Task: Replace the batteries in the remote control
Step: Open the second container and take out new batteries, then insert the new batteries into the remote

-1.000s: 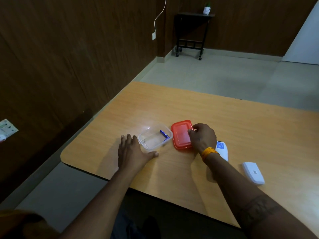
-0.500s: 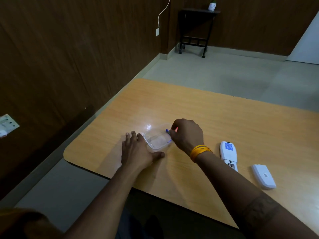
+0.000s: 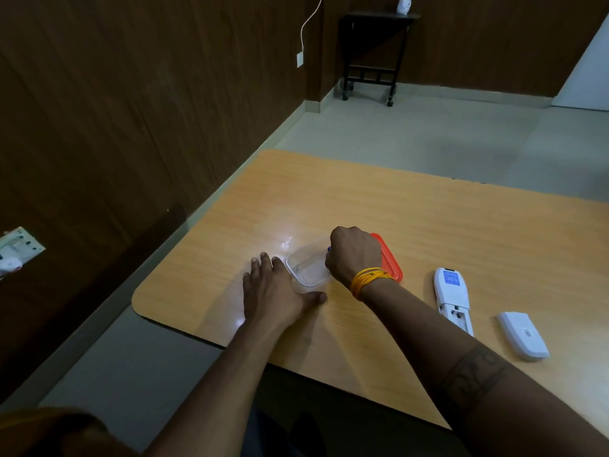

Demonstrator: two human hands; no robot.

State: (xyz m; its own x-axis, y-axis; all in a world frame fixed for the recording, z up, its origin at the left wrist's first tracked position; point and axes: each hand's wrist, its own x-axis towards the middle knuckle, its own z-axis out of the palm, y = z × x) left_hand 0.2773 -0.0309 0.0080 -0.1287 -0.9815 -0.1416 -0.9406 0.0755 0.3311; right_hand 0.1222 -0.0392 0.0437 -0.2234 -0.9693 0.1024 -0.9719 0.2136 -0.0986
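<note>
Two bare hands work near the front-left corner of the wooden desk (image 3: pixel 428 225). Left hand (image 3: pixel 273 291) lies flat, palm down, fingers straight & spread, thumb stretched out to the right along the near edge of a clear plastic container (image 3: pixel 304 267); fingers sit just beside the container's left wall. Right hand (image 3: pixel 354 253) is over the container's right side, knuckles up, fingers curled under. A bit of blue battery (image 3: pixel 329 249) pokes out at the hand's left edge, so the grip looks to be pinching the battery w/ fingertips, tho the tips themselves are hidden behind the hand. Can't tell if the battery is lifted off the container floor or resting on it. Yellow-orange thread bands (image 3: pixel 370 280) wrap the right wrist; a dark tattoo band (image 3: pixel 474 374) rings the forearm.

Red lid (image 3: pixel 390 262) lies flat on the desk just right of the container, mostly covered by the right hand. Further right, apart from the lid, the white remote control (image 3: pixel 452 296) lies back-side up w/ blue label at the far end & battery bay open at the near end. Its white battery cover (image 3: pixel 523 334) lies separate, right of the remote.

Bkgd: dark wood-panel walls, small black side table (image 3: pixel 375 54) in the far corner w/ a small white pot (image 3: pixel 404 5) on top, white cable (image 3: pixel 309 24) running up from a wall socket.
</note>
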